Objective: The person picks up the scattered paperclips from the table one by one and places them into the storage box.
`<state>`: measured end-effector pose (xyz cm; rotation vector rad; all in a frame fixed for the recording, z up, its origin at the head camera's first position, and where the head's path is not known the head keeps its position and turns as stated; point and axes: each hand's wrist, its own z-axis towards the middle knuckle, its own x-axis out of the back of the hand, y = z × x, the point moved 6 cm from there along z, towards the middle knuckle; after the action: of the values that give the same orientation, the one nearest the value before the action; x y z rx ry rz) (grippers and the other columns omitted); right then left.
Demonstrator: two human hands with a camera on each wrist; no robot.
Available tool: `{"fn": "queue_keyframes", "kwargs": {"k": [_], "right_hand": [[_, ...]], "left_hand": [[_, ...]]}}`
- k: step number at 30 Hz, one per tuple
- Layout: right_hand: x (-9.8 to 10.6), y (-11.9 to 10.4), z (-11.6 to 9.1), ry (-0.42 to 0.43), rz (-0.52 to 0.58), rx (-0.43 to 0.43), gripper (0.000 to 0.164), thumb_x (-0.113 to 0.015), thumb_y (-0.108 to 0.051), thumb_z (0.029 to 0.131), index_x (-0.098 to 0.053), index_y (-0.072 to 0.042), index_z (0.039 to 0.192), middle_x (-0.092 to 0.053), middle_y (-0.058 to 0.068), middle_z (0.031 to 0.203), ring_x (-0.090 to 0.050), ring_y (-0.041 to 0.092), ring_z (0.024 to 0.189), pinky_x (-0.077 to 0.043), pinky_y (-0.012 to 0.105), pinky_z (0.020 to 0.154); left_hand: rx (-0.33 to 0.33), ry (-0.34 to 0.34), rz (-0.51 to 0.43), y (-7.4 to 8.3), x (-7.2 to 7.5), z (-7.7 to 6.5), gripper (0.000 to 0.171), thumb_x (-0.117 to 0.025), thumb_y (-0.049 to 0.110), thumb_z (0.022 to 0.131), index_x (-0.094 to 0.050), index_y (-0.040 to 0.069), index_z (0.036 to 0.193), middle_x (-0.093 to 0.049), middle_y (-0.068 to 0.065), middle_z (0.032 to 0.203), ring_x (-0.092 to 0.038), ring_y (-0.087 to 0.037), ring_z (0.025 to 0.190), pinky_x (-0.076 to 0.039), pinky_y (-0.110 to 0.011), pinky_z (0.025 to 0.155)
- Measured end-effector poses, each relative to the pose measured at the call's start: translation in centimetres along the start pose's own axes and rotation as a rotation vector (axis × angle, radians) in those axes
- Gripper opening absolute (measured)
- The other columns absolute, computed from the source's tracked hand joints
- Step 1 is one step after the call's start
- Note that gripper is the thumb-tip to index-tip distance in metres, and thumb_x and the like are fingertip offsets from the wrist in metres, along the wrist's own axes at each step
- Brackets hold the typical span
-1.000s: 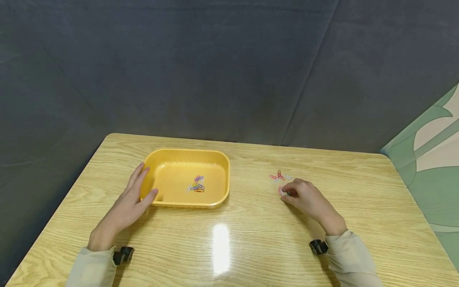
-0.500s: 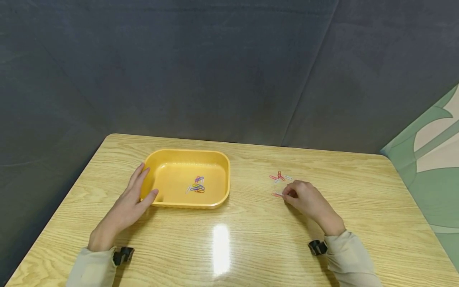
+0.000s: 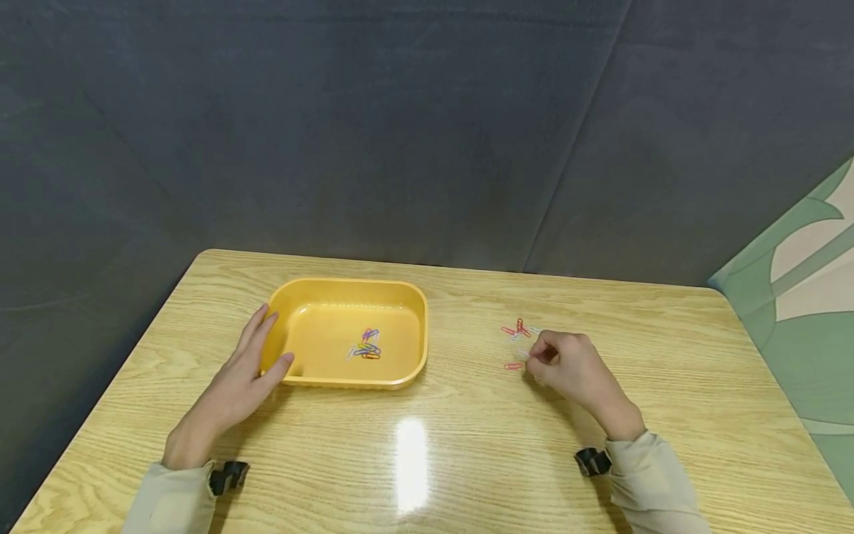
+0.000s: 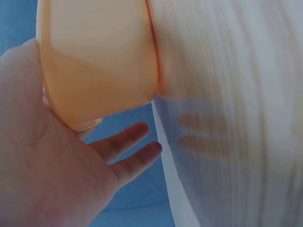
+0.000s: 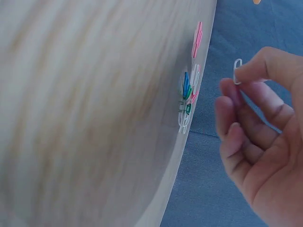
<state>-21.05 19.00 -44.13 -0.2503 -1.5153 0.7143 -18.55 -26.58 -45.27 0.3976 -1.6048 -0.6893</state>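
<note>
In the head view my left hand (image 3: 230,389) rests at the near left corner of a yellow plastic tray (image 3: 327,323), fingers extended along its left side and thumb at the front rim. The left wrist view shows two straight fingers (image 4: 137,163) stretched past the tray's wall (image 4: 99,80). Between thumb and index fingertip, my right hand (image 3: 570,367) pinches a white paper clip (image 5: 237,71) held up above the table. A pink-red paper clip (image 3: 513,366) lies just left of those fingertips. Behind it is a small loose group of red, pink and white paper clips (image 3: 520,326).
Several mixed-colour paper clips (image 3: 367,348) lie inside the tray. Blue and green clips (image 5: 186,87) also show beside my right hand in its wrist view. The wood-grain table (image 3: 467,445) ends at a dark curtain (image 3: 400,148), with a green patterned panel (image 3: 814,326) at right.
My right fingers have drawn the white paper clip up and away from the pink-red one, which has turned sideways and now lies apart on the table. The left hand and tray stay put.
</note>
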Motion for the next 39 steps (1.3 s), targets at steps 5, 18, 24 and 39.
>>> {"fn": "queue_keyframes", "kwargs": {"k": [5, 18, 24, 39], "right_hand": [[0.0, -0.1, 0.0, 0.012, 0.007, 0.001, 0.007, -0.072, -0.005, 0.084, -0.07, -0.011, 0.082, -0.067, -0.002, 0.074, -0.058, 0.006, 0.062, -0.048, 0.021, 0.056], [-0.1, -0.2, -0.1, 0.037, 0.037, -0.006, 0.006, -0.07, -0.006, 0.086, -0.074, -0.01, 0.089, -0.067, -0.003, 0.074, -0.057, 0.008, 0.062, -0.048, 0.022, 0.055], [0.0, -0.7, -0.1, 0.061, 0.042, 0.027, 0.007, -0.071, -0.006, 0.085, -0.074, -0.012, 0.089, -0.066, -0.006, 0.073, -0.055, 0.006, 0.061, -0.046, 0.022, 0.055], [-0.1, -2.1, 0.1, 0.118, 0.075, 0.098, 0.011, -0.071, 0.001, 0.084, -0.073, -0.009, 0.088, -0.065, -0.005, 0.073, -0.054, 0.004, 0.066, -0.048, 0.021, 0.061]], "left_hand": [[-0.001, 0.001, 0.002, 0.0, 0.0, 0.0, 0.077, -0.044, 0.043, 0.105, -0.005, 0.008, 0.161, 0.011, -0.007, 0.168, -0.021, -0.051, 0.147, -0.032, -0.071, 0.105], [0.004, -0.001, -0.002, -0.1, -0.1, -0.1, 0.077, -0.044, 0.043, 0.105, -0.005, 0.008, 0.161, 0.011, -0.007, 0.168, -0.019, -0.051, 0.147, -0.03, -0.072, 0.105], [0.002, 0.004, -0.002, -0.1, -0.1, -0.1, 0.076, -0.044, 0.042, 0.105, -0.005, 0.008, 0.16, 0.011, -0.007, 0.168, -0.019, -0.05, 0.148, -0.03, -0.072, 0.105], [0.0, 0.0, -0.005, -0.1, 0.0, 0.1, 0.077, -0.044, 0.043, 0.105, -0.004, 0.008, 0.161, 0.012, -0.007, 0.168, -0.018, -0.051, 0.148, -0.031, -0.072, 0.105]]}}
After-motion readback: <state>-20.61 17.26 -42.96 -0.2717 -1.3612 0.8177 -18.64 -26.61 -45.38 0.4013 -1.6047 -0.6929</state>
